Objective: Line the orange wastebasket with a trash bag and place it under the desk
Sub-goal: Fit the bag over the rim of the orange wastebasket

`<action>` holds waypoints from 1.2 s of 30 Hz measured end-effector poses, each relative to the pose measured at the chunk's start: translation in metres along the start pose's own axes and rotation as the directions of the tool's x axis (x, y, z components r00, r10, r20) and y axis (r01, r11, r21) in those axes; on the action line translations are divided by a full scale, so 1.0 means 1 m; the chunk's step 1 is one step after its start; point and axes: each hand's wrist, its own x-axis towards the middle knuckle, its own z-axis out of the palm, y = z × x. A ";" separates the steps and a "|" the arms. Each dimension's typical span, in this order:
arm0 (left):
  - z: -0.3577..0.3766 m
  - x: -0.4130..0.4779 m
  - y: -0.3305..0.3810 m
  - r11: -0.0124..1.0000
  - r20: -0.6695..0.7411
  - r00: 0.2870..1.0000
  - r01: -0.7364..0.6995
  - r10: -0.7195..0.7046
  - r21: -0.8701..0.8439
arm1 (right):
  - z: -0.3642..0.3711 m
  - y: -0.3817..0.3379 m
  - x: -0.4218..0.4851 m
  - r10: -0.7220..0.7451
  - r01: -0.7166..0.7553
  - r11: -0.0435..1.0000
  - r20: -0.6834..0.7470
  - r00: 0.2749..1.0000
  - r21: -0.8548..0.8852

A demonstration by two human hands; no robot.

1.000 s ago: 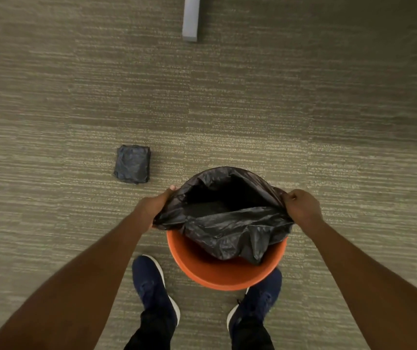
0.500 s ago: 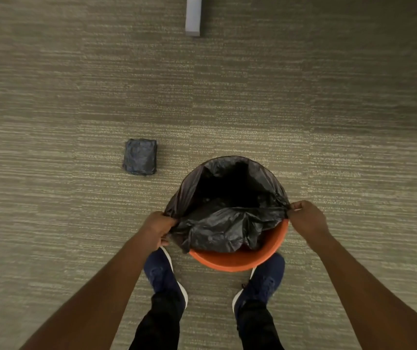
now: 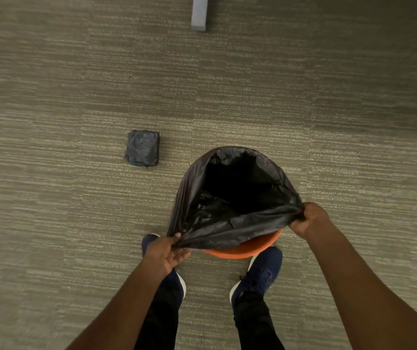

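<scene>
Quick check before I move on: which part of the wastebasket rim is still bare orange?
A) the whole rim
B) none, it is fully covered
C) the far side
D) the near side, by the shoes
D: the trash bag wraps the far rim, while the orange wastebasket shows bare only at the near edge, between the left hand and right hand.

We see the orange wastebasket [image 3: 246, 250] upright on the carpet, its black trash bag [image 3: 227, 198] draped over the rim except at 6 o'clock.
</scene>
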 end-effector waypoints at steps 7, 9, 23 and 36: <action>0.008 0.009 -0.033 0.998 0.041 0.999 0.008 -0.006 -0.065 | -0.015 0.029 -0.013 -0.323 0.303 0.816 0.048 0.945 -0.493; 0.012 0.008 -0.041 0.999 0.059 0.998 0.017 -0.015 -0.038 | -0.023 0.037 -0.012 -0.368 0.349 0.699 0.104 0.924 -0.624; 0.026 0.015 -0.081 0.963 0.079 0.997 0.000 -0.023 0.270 | -0.071 0.070 0.024 -0.281 0.195 0.549 0.040 0.959 -0.813; 0.029 0.050 -0.026 0.981 -0.065 0.984 -0.159 0.167 0.109 | -0.033 0.055 0.050 -0.080 0.045 0.834 -0.041 0.996 -0.549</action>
